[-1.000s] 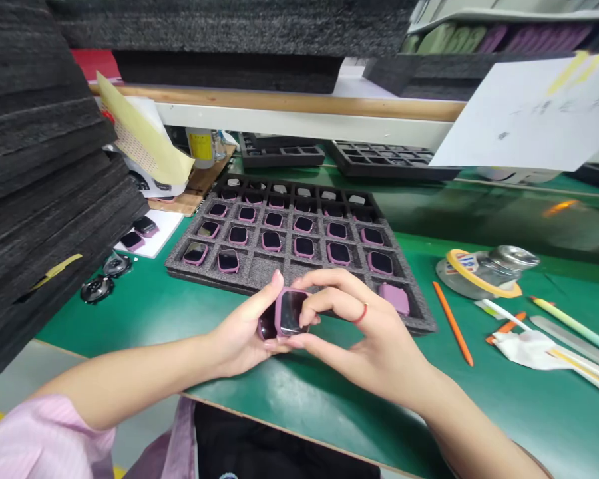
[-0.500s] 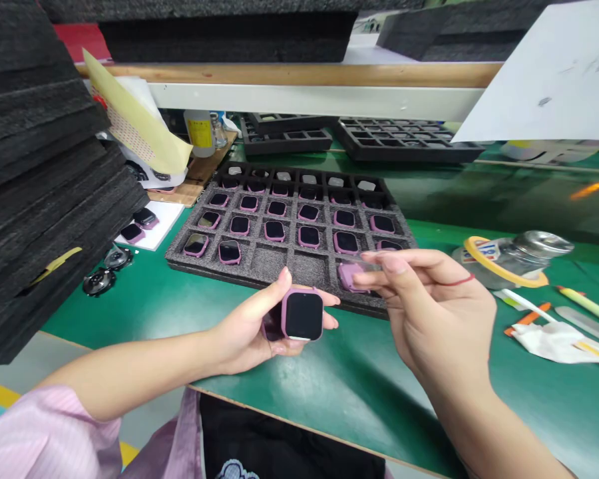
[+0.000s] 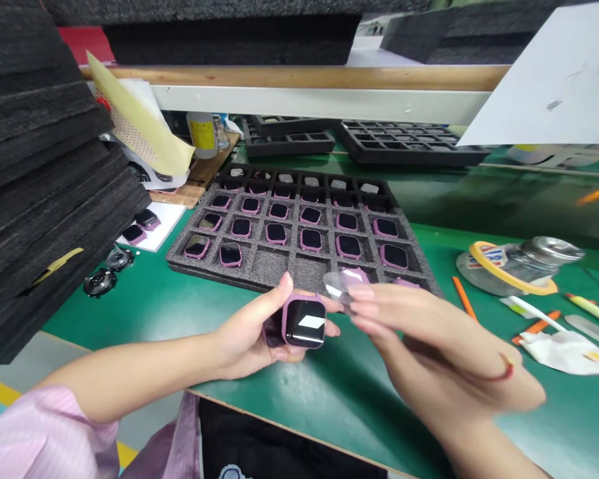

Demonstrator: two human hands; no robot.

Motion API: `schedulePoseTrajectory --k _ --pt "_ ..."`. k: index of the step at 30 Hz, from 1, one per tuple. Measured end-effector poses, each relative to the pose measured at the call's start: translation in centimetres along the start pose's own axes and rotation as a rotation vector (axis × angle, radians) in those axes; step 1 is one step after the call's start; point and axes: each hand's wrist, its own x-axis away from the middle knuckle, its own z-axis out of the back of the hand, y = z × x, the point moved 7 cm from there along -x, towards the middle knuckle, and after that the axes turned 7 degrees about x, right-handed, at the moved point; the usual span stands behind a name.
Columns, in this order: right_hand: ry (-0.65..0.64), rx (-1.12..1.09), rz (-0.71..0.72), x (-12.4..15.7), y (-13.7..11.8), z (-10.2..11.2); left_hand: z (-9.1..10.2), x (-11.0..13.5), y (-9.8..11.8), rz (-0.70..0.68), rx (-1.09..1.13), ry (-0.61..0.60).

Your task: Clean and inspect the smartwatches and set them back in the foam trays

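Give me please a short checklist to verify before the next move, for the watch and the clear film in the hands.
1. The left hand holds the pink-framed watch steadily: ok, it is cradled with the screen upward.
2. The right hand holds the clear film: ok, it is pinched at the fingers.
3. The film stays apart from the watch screen: ok, no contact shows.
4. The screen is free of dust: cannot tell, glare covers part of it.
5. The foam tray has free pockets: ok, two in the front row.
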Motion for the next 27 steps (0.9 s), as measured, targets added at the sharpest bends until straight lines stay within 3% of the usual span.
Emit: schedulePoseTrajectory --k 3,6,15,19,21,24,27 --pt "-0.195 0.021 0.177 0.8 -1.3 -0.3 -0.2 0.0 0.0 -0.003 -0.019 0.002" --pt "-0.344 0.015 0.186 1.5 -1.7 -0.7 -0.1 0.0 0.1 -0.002 -0.032 0.020" --pt "-0.383 0.031 0.213 1.3 -2.2 -1.6 0.5 0.0 -0.3 0.033 -0.041 0.067" --pt "-0.257 0.116 0.272 0.4 -2.6 -2.1 0.5 0.0 -0.1 -0.024 -0.111 0.067" --pt "-0.210 0.144 0.220 0.2 -2.5 -2.5 0.3 0.1 0.0 -0.059 -0.155 0.043" --pt "-0.239 0.064 0.033 0.2 -1.7 -3.5 0.2 0.1 0.0 -0.095 -0.210 0.023" --pt "-0.278 -0.071 -0.093 0.4 -1.0 -4.0 0.7 0.1 -0.2 -0.058 -0.195 0.082"
